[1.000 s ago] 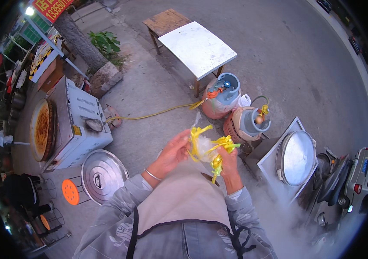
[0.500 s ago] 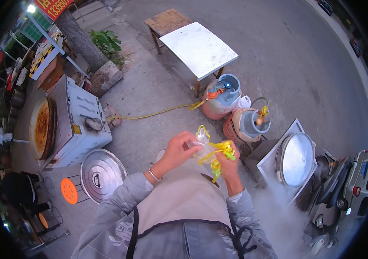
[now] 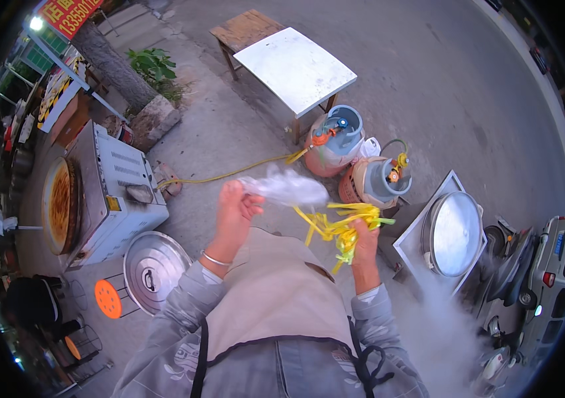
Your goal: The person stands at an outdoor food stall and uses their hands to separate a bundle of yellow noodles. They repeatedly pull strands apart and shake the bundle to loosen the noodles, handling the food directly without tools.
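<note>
My left hand (image 3: 234, 209), with a bangle at the wrist, pinches one end of a clear plastic bag (image 3: 289, 188) in front of my apron. The bag stretches sideways toward the right and is smeared by motion. A bunch of yellow and green plastic strips (image 3: 345, 229) is gripped in my closed right hand (image 3: 366, 249), their loose ends hanging on both sides of the fist. The bag's right end lies just above the strips; whether they are joined there I cannot tell.
Two gas cylinders (image 3: 342, 140) stand ahead, with a yellow hose (image 3: 229, 176) running left to a metal stove (image 3: 120, 186) bearing a browned round pan. A white-topped table (image 3: 295, 69) is beyond. Steam rises near a round steamer (image 3: 453, 233) at right; a metal lid (image 3: 153, 272) rests at left.
My hands have moved apart. The left has pulled the bag up and leftward, stretching it out, while the right has shifted slightly right with the strips.
</note>
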A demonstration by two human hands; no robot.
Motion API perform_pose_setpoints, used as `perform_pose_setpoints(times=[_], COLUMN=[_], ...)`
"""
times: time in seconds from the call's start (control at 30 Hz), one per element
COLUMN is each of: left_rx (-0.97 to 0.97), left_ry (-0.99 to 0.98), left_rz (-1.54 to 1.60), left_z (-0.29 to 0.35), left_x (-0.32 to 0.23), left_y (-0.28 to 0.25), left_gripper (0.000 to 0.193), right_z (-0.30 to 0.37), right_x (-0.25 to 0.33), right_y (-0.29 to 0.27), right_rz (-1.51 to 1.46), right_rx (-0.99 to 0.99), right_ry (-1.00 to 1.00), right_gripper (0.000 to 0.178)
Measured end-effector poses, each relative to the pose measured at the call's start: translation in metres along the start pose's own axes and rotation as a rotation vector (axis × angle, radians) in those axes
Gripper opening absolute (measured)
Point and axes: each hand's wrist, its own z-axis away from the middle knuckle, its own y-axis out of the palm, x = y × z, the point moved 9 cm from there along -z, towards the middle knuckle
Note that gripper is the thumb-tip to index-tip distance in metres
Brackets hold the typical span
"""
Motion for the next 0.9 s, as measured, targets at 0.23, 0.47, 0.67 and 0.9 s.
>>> perform_pose_setpoints(times=[0.23,0.47,0.67,0.9], left_rx=[0.098,0.735,0.712,0.766], left_ry=[0.164,-0.199,-0.127,-0.394], left_rz=[-0.549,-1.000,-0.962,-0.851], left_z=[-0.006,0.031,0.023,0.032], left_x=[-0.029,0.040,0.030,0.089], left_y=[0.012,0.103,0.128,0.106], left_gripper=[0.014,0.019,0.015,0.013], right_z=[-0.004,0.004,0.016,0.022], right_x=[0.056,0.082,0.080,0.077], right_y=[-0.063,-0.067,-0.055,-0.067], right_rz=[-0.030,-0.094,-0.083,-0.043], right_rx=[-0.175,-0.150,-0.159,-0.204], right_ry=[-0.159,-0.232,-0.228,-0.254], right_gripper=[0.020,0.025,0.018,0.025])
